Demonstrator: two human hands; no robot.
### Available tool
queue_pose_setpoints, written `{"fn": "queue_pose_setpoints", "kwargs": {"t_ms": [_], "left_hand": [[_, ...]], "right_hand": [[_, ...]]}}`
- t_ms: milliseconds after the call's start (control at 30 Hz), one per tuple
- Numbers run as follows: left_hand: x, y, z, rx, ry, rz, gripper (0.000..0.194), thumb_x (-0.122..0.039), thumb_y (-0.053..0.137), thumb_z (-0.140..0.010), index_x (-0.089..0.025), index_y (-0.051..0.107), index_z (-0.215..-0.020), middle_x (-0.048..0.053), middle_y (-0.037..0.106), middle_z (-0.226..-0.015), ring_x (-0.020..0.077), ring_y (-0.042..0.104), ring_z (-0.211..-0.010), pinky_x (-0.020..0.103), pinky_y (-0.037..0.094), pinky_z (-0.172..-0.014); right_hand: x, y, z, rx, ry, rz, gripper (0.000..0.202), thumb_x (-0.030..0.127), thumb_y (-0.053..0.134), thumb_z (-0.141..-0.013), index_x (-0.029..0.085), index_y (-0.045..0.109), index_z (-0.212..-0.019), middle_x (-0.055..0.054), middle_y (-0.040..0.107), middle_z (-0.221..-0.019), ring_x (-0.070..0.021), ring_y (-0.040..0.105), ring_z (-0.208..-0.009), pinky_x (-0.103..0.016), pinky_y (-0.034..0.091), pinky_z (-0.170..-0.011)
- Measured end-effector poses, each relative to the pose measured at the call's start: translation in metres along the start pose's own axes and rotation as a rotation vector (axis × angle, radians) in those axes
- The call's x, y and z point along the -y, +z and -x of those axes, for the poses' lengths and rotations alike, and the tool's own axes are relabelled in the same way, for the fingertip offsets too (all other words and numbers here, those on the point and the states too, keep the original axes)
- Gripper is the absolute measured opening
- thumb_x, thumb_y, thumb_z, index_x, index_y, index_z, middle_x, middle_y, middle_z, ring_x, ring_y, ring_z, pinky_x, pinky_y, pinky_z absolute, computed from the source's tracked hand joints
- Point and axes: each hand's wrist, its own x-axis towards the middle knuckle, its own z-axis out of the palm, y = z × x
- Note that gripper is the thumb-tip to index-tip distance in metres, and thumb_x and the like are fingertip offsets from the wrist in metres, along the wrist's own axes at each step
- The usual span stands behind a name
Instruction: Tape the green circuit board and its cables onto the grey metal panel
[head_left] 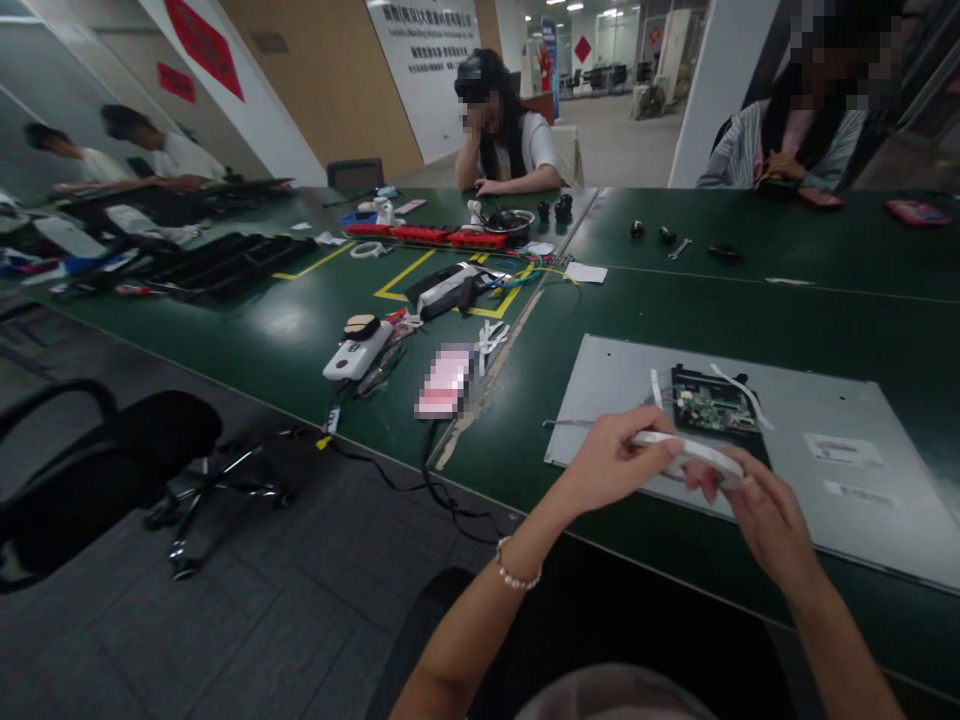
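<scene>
My left hand (616, 462) and my right hand (772, 515) grip a roll of white tape (701, 458) between them, above the near edge of a flat metal panel (817, 400). Both hands have their fingers closed around the roll's edges. Just behind it, a green circuit board (716, 408) sits in a black frame on the panel, with pale strips (742, 393) lying beside and across it. A thin metal rod (566, 423) sticks out to the left of my left hand; its other end is hidden, and I cannot tell whether the hand holds it.
Left of the panel lie a phone (446, 382), crumpled white strips (493, 338) and a white device (358, 350). Farther back are a black-and-silver packet (450, 288), coloured cables and a small wrench (680, 248). People sit across the table. An office chair (142, 440) stands at left.
</scene>
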Motion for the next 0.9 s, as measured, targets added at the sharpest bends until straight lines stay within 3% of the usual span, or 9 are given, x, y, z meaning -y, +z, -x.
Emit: {"fn": "queue_pose_setpoints", "kwargs": {"t_ms": [133,267,333,433,633,800,900], "left_hand": [[0.017,-0.021,0.037,0.171,-0.142,0.181,0.029,-0.042,0.052,-0.087,-0.014,0.055,-0.078,-0.002,0.048,-0.069,0.0108,0.042,-0.066,0.023,0.032,-0.062],[0.027,-0.035,0.069,0.311,-0.276,0.262,0.032,-0.043,0.055,-0.084,-0.014,0.056,-0.070,-0.002,0.047,-0.066,0.0116,0.042,-0.067,0.023,0.032,-0.064],[0.029,-0.034,0.083,0.287,-0.320,0.257,0.034,-0.044,0.055,-0.084,-0.015,0.055,-0.067,-0.002,0.046,-0.065,0.0117,0.042,-0.066,0.023,0.032,-0.064],[0.026,-0.028,0.101,0.145,-0.366,0.221,0.033,-0.042,0.056,-0.083,-0.015,0.053,-0.065,-0.003,0.045,-0.065,0.0116,0.040,-0.066,0.023,0.031,-0.063],[0.020,-0.030,0.122,0.017,-0.387,0.157,0.030,-0.038,0.057,-0.085,-0.015,0.054,-0.066,-0.003,0.044,-0.069,0.0110,0.040,-0.069,0.023,0.031,-0.066],[0.033,-0.039,0.130,0.066,-0.357,0.508,0.036,-0.049,0.063,-0.080,-0.014,0.061,-0.070,0.001,0.053,-0.070,0.0138,0.048,-0.071,0.026,0.037,-0.074],[0.042,-0.039,0.132,0.016,-0.293,0.726,0.038,-0.052,0.068,-0.074,-0.014,0.065,-0.075,0.002,0.055,-0.067,0.0154,0.052,-0.071,0.033,0.039,-0.086]], "right_hand": [[0.007,0.029,0.008,0.138,0.025,-0.015,0.031,0.037,0.035,-0.097,0.019,0.054,-0.079,-0.002,0.048,-0.070,-0.0135,0.047,-0.067,-0.025,0.038,-0.059],[0.033,0.051,0.009,0.316,-0.006,0.259,0.022,0.030,0.044,-0.094,0.018,0.055,-0.080,-0.001,0.051,-0.072,-0.0118,0.047,-0.066,-0.024,0.035,-0.060],[0.046,0.063,0.008,0.370,-0.058,0.368,0.018,0.027,0.045,-0.094,0.018,0.057,-0.083,-0.001,0.054,-0.076,-0.0124,0.049,-0.070,-0.025,0.036,-0.063],[0.058,0.080,0.007,0.404,-0.152,0.503,0.017,0.023,0.044,-0.093,0.018,0.057,-0.084,-0.002,0.056,-0.078,-0.0138,0.049,-0.074,-0.026,0.036,-0.066],[0.063,0.101,0.004,0.443,-0.239,0.575,0.022,0.017,0.037,-0.094,0.016,0.054,-0.078,-0.004,0.053,-0.076,-0.0145,0.043,-0.072,-0.030,0.032,-0.067],[0.056,0.104,0.006,0.338,-0.151,0.353,0.027,0.019,0.037,-0.094,0.016,0.052,-0.073,-0.002,0.048,-0.068,-0.0126,0.042,-0.065,-0.029,0.030,-0.061],[0.045,0.103,0.009,0.180,-0.027,0.073,0.033,0.025,0.034,-0.096,0.017,0.051,-0.069,-0.002,0.046,-0.066,-0.0131,0.044,-0.063,-0.029,0.032,-0.058]]}}
